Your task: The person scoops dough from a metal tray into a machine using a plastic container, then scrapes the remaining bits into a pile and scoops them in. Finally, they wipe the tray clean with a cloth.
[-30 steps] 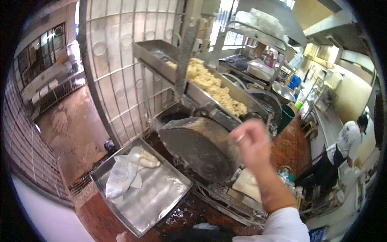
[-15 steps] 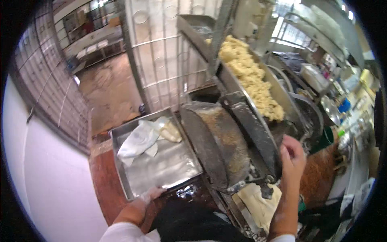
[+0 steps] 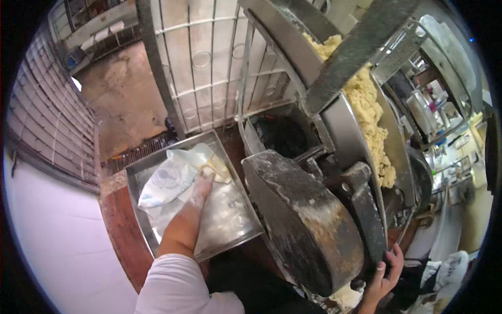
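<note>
Over the metal tray (image 3: 230,236), my left hand (image 3: 203,187) reaches to the white plastic bag (image 3: 168,180) and a cream-coloured item (image 3: 218,166) beside it. Its fingertips touch or overlap the cream item, and their grip is too small to make out. At the lower right, my right hand (image 3: 386,275) has its fingers apart at the lower end of the dark metal machine arm (image 3: 366,209). Between the hands stands a worn dark rounded machine cover (image 3: 303,225). Crumbly yellow dough (image 3: 368,112) fills a long metal trough (image 3: 340,141) above it.
A thick metal post (image 3: 361,52) crosses in front of the trough. Barred panels (image 3: 204,57) stand behind, with a white wall (image 3: 57,240) at left. Wire racks with containers are at right. Part of a person in a white shirt (image 3: 452,269) shows at lower right.
My left hand has moved from the tray's near edge to the bag and cream item. My right hand has come down to the machine arm, its fingers now spread. The view has shifted closer to the machine.
</note>
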Tool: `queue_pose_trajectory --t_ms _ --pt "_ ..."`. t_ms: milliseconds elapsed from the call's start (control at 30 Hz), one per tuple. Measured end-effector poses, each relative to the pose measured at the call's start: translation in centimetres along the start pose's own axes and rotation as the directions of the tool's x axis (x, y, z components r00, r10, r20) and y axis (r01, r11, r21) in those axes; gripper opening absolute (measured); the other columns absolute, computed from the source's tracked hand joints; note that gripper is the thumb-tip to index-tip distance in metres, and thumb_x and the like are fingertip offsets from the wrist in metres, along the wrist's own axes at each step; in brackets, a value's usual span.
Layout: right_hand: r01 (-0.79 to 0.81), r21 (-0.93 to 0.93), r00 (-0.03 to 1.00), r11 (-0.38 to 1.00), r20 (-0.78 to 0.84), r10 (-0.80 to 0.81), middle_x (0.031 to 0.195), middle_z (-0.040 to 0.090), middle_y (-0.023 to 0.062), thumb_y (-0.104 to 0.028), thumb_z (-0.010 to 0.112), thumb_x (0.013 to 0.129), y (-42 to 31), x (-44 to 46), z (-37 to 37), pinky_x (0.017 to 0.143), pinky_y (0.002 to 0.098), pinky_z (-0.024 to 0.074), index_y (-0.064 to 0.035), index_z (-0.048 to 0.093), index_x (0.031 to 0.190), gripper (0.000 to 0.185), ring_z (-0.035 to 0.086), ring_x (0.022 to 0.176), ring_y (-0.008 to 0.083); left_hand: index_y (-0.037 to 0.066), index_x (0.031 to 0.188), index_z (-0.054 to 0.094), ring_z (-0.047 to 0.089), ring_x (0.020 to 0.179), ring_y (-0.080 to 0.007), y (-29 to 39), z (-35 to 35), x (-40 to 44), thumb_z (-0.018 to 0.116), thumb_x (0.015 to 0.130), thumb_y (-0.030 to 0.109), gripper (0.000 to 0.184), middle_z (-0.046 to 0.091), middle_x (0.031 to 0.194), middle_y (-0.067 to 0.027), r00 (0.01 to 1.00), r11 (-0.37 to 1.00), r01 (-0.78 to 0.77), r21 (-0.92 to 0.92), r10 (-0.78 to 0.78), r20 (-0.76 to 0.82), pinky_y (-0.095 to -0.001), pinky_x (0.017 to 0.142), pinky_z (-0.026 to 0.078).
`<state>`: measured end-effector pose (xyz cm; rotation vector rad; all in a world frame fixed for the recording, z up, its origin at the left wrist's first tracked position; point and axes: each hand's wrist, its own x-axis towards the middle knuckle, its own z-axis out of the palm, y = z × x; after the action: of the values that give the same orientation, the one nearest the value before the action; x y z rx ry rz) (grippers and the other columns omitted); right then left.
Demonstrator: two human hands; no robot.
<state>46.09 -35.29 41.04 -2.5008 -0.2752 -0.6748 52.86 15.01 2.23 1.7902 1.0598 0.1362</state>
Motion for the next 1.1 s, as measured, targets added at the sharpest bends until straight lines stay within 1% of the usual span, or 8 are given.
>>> queue_pose_trajectory --t_ms 133,333,633,767,900,967,1033,1100 --pt "-0.063 -0.072 0.998 0.995 -0.004 0.063 0.13 0.049 0.0239 -0.026 0.052 0.094 -0.7 0.3 0.3 0.105 0.0425 0.0292 0.0045 0.055 0.107 0.034 0.046 0.121 0.0332 -0.007 0.128 0.047 0.053 0.115 -0.0413 1.4 0.2 4.9 0.058 0.082 0.045 0.07 0.053 0.123 -0.0313 0.994 0.997 -0.036 0.075 0.028 0.104 -0.0412 0.098 0.041" --pt "-0.128 -0.173 0.992 0.977 0.0 0.13 0.13 0.05 0.0223 -0.021 0.05 0.094 -1.0 0.5 0.4 0.105 0.0413 0.0299 0.0052 0.054 0.109 0.03 0.046 0.121 0.0324 -0.005 0.127 0.05 0.056 0.113 -0.0371 2.7 0.4 8.0 0.063 0.078 0.04 0.068 0.058 0.119 -0.027 1.0 0.986 -0.03 0.166 0.03 0.003 -0.0393 0.098 0.043" --pt "-0.255 -0.233 0.963 0.938 0.02 0.267 0.131 0.049 0.0204 -0.025 0.047 0.096 -1.4 0.6 0.5 0.104 0.0399 0.0305 0.0047 0.053 0.118 0.038 0.046 0.121 0.0291 0.001 0.142 0.032 0.045 0.126 -0.0362 1.9 3.3 10.4 0.065 0.076 0.037 0.082 0.045 0.137 -0.0241 0.967 0.942 -0.024 0.335 -0.063 0.246 -0.0388 0.106 0.037" --pt "-0.231 -0.182 0.966 0.956 0.078 0.248 0.128 0.052 0.0178 -0.03 0.046 0.096 -0.6 0.7 -0.2 0.103 0.0389 0.032 0.0044 0.053 0.118 0.042 0.048 0.117 0.0273 0.005 0.145 0.024 0.046 0.125 -0.0383 1.5 3.9 10.3 0.06 0.08 0.031 0.079 0.04 0.141 -0.0218 0.992 0.897 -0.112 0.428 0.079 0.094 -0.0419 0.104 0.038" --pt "-0.171 -0.159 0.972 0.972 0.134 0.193 0.125 0.054 0.0157 -0.034 0.047 0.097 2.9 -0.1 -1.7 0.102 0.0377 0.0333 0.0047 0.052 0.121 0.046 0.049 0.116 0.0252 0.003 0.135 0.042 0.056 0.112 -0.0367 -2.1 3.2 12.0 0.064 0.081 0.03 0.064 0.055 0.126 -0.0207 0.975 0.882 -0.054 0.469 -0.053 0.214 -0.0432 0.097 0.044" --pt "-0.273 -0.118 0.958 0.955 0.057 0.281 0.123 0.055 0.0148 -0.036 0.047 0.097 2.0 -0.2 -0.9 0.1 0.0361 0.0353 0.0047 0.052 0.123 0.049 0.05 0.113 0.0237 0.004 0.115 0.057 0.054 0.115 -0.0379 -1.7 2.7 10.7 0.049 0.084 0.022 0.037 0.059 0.119 -0.0223 0.96 0.854 -0.061 0.516 -0.091 0.263 -0.0461 0.097 0.043" --pt "-0.291 -0.111 0.942 0.95 0.139 0.304 0.121 0.056 0.0137 -0.036 0.047 0.097 1.1 0.5 -1.3 0.098 0.0345 0.0369 0.0051 0.051 0.124 0.05 0.052 0.11 0.0221 0.006 0.105 0.061 0.057 0.108 -0.039 -3.4 2.1 9.5 0.045 0.086 0.024 0.031 0.061 0.116 -0.0193 0.964 0.841 -0.111 0.529 -0.038 0.263 -0.0473 0.093 0.044" --pt "-0.359 -0.155 0.924 0.92 0.078 0.374 0.119 0.056 0.0129 -0.037 0.047 0.097 -0.1 0.4 -0.6 0.095 0.0337 0.0382 0.0048 0.051 0.123 0.049 0.053 0.107 0.0206 0.006 0.104 0.063 0.061 0.099 -0.0371 -4.7 1.2 7.6 0.046 0.088 0.027 0.032 0.063 0.11 -0.0182 0.923 0.85 -0.337 0.405 0.214 0.319 -0.0458 0.088 0.046"
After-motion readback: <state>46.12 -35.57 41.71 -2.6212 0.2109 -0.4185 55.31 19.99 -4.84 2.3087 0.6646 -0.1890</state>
